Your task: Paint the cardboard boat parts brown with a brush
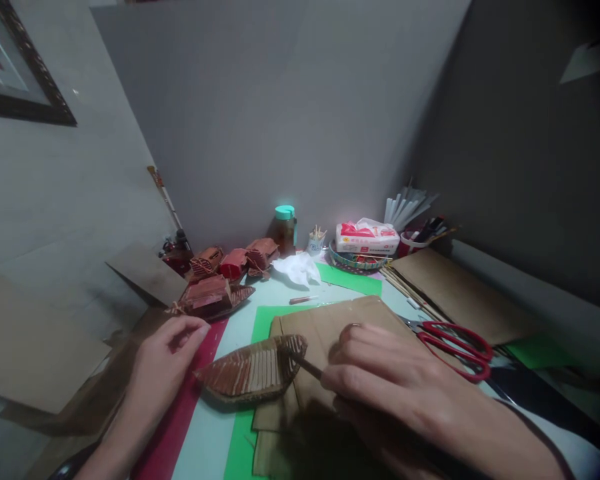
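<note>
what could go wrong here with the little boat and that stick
The right hand presses a thin stick against the ribbed boat hull; a hard push might dent or tear it. The left hand is beside the hull, not gripping it, so it may slide. The red scissors lie close to the right hand.

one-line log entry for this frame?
left hand: by boat model, open | right hand: holds brush at model | scissors: on table, right

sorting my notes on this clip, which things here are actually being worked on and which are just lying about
In use:
- ribbed boat-shaped model
- thin brown stick, held by the right hand
- left hand, beside the model's tip
- brown paper sheets underneath

Lying about:
- red scissors
- tissue pack
- jar with teal lid
- finished brown models
</note>
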Demonstrator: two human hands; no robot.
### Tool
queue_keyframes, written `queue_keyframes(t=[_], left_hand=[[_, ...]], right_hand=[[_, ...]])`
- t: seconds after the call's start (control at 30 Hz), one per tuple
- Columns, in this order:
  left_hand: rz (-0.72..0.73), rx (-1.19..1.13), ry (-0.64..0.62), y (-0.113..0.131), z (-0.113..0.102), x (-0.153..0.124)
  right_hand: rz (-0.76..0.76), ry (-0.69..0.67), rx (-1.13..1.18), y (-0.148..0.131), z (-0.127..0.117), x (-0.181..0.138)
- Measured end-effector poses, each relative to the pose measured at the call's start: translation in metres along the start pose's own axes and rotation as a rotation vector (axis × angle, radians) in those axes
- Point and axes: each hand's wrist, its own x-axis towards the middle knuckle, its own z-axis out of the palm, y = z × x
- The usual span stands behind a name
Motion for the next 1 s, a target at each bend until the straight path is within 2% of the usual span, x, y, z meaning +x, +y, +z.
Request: queue_keyframes(t=[0.13, 0.27, 0.33, 0.4, 0.47, 0.57, 0.67, 0.87, 1.0], left_hand=[[0.018, 0.032, -0.033, -0.002, -0.008, 0.004], [0.174, 0.126, -0.07, 0.012, -0.01, 0.009], [0.285, 0.182, -0.147, 0.028, -0.003, 0.013], [0.389, 0.237, -0.276, 0.045, 0.01, 0.018], [0.463, 0.305, -0.399, 0.059, 0.026, 0.022], [0.536, 0.417, -0.511, 0.07, 0.046, 0.026], [0.577, 0.511, -0.56, 0.072, 0.055, 0.026], [0.572, 0.624, -0.614, 0.074, 0.053, 0.023], [0.575, 0.629, -0.664, 0.074, 0.048, 0.012]], right_hand=[[-0.015, 0.153, -0.015, 0.009, 0.013, -0.019], [0.017, 0.139, 0.0, 0.011, 0.016, -0.029], [0.004, 0.148, 0.011, 0.012, 0.015, -0.031], [0.002, 0.156, 0.009, 0.012, 0.016, -0.031], [0.011, 0.16, -0.003, 0.012, 0.016, -0.032], [0.004, 0.193, -0.026, 0.015, 0.018, -0.033], [-0.042, 0.237, -0.057, 0.018, 0.019, -0.033], [-0.064, 0.264, -0.064, 0.019, 0.015, -0.036], [-0.028, 0.207, -0.044, 0.017, 0.011, -0.039]])
